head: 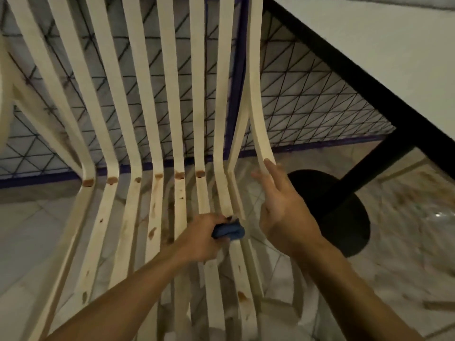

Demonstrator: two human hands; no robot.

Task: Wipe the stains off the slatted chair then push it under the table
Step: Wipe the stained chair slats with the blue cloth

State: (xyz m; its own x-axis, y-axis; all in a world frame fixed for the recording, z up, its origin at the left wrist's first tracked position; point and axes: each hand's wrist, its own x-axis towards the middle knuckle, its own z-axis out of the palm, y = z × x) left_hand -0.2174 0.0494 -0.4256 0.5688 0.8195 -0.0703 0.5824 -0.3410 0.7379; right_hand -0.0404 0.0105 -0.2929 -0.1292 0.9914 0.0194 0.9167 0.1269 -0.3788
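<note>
Cream-coloured wooden slats of the slatted chair [170, 134] fill most of the view, running down the backrest, bending at the seat crease and carrying on toward the camera as the seat. Brown and reddish stains [152, 232] dot the seat slats, with a row of rusty marks along the crease and a bigger blotch near the front edge of one right-hand slat. The left hand [204, 236] is closed in a fist around a bunched blue cloth [229, 231], pressing it onto the seat slats near the right edge of the seat, just in front of the crease. The right hand [283, 212] is open, fingers spread and nearly straight, with its fingertips [269, 166] touching the outermost right slat where the backrest curves down; it grips nothing. Both forearms reach in from the bottom of the frame. To the right of the chair stands a white-topped table with a black edge [339, 57], carried on a black post that ends in a round black base [344, 217] on the pale tiled floor [27, 230]. The chair stands beside this table, not under it. Behind the slats runs a blue-framed wire mesh fence [307, 99].
</note>
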